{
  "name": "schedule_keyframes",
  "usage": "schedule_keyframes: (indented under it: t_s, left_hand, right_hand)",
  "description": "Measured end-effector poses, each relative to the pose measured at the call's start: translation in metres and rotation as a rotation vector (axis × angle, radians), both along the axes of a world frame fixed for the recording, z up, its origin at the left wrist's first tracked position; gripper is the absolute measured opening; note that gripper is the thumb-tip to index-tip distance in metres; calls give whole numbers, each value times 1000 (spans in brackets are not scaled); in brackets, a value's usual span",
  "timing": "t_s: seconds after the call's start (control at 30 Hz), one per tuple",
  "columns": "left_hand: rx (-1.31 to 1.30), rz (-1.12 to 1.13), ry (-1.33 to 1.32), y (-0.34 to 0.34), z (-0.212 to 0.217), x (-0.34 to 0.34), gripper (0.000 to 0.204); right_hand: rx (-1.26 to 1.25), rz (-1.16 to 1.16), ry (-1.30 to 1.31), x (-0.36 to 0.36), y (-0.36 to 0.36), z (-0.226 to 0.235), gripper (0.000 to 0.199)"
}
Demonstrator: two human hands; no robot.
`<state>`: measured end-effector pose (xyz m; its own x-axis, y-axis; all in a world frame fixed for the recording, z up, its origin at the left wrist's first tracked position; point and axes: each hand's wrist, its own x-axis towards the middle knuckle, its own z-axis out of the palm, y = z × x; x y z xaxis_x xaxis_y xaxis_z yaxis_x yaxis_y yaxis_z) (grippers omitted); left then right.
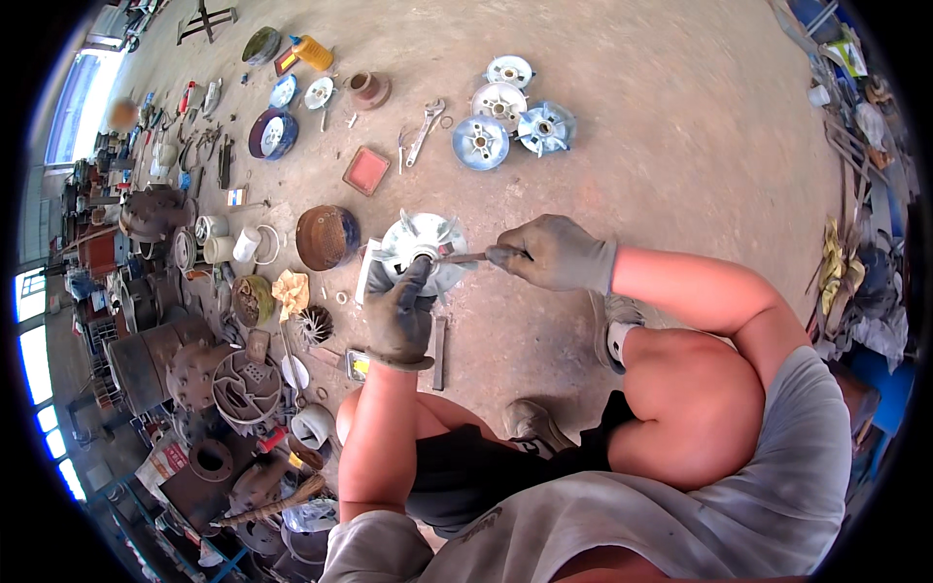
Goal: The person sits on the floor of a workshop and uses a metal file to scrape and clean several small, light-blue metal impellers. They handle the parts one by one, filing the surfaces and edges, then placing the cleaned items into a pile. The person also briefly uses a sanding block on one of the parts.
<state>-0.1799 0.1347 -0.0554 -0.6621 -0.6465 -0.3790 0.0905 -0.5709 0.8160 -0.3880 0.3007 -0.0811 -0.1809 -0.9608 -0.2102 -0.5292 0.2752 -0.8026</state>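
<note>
In a dark grey work glove, my left hand is closed at the near side of a silver finned metal wheel, its thumb close to the hub. My right hand, gloved the same way, grips one end of a slim brown bar-like tool, perhaps a file. The tool's other end reaches the wheel's centre bore. A white flat-edged piece stands just left of the wheel, partly behind my left hand. Below the wheel a dark flat metal bar lies on the floor.
Several similar wheels lie farther off, near an adjustable wrench and a red tray. Left of my hands are a rusty round pot, a crumpled tan cloth and a dark finned rotor. Motor housings crowd the left.
</note>
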Motion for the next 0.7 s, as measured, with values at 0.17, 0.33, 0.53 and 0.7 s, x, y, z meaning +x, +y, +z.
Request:
schedule_keyframes:
  t_s: [0.17,0.33,0.53,0.7]
  left_hand:
    - [-111,80,65,-14,17,7,46]
    - [-39,98,77,-19,3,14,42]
    - [-92,66,17,-13,9,10,49]
    - [-64,48,147,-9,14,5,48]
  right_hand:
    - [190,13,175,-38,24,-35,49]
    - [50,-75,-158,-12,-5,16,50]
    - [40,-26,134,-24,6,-21,33]
    - [-48,-10,19,-1,-10,14,30]
